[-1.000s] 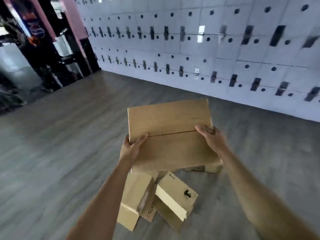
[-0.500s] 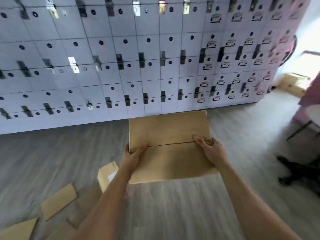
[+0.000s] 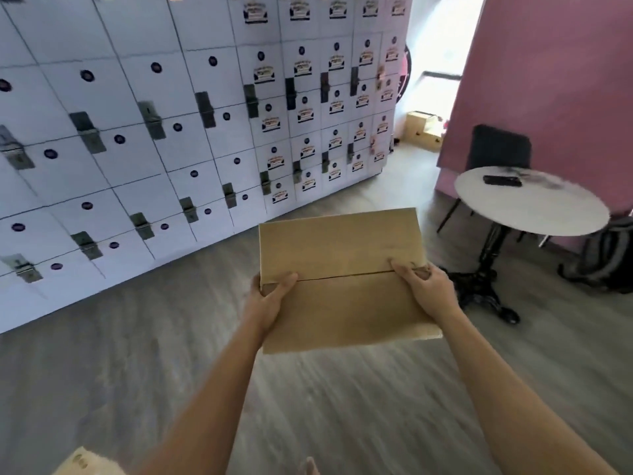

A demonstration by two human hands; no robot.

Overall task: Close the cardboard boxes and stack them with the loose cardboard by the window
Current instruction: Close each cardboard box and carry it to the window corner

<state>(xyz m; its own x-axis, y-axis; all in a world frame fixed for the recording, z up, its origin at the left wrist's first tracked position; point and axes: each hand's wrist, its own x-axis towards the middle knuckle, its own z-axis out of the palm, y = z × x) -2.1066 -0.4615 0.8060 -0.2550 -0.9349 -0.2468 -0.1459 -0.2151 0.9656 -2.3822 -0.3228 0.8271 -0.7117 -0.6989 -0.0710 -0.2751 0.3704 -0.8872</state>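
Note:
I carry a closed brown cardboard box in front of me, its two top flaps meeting in a seam across the middle. My left hand grips its left edge, thumb on top at the seam. My right hand grips the right edge, fingers curled over the flaps. Far ahead, by the bright window, another cardboard box sits on the floor. A corner of loose cardboard shows at the bottom left.
A wall of white lockers runs along the left. A round white table on a black pedestal stands to the right, with a dark chair behind it against a pink wall. A backpack lies at the far right. Grey wood floor leads toward the window.
The view has swung to the right while I carry the box; the pile of boxes on the floor has left the view, and the table, pink wall and window have come in. My grip is unchanged.

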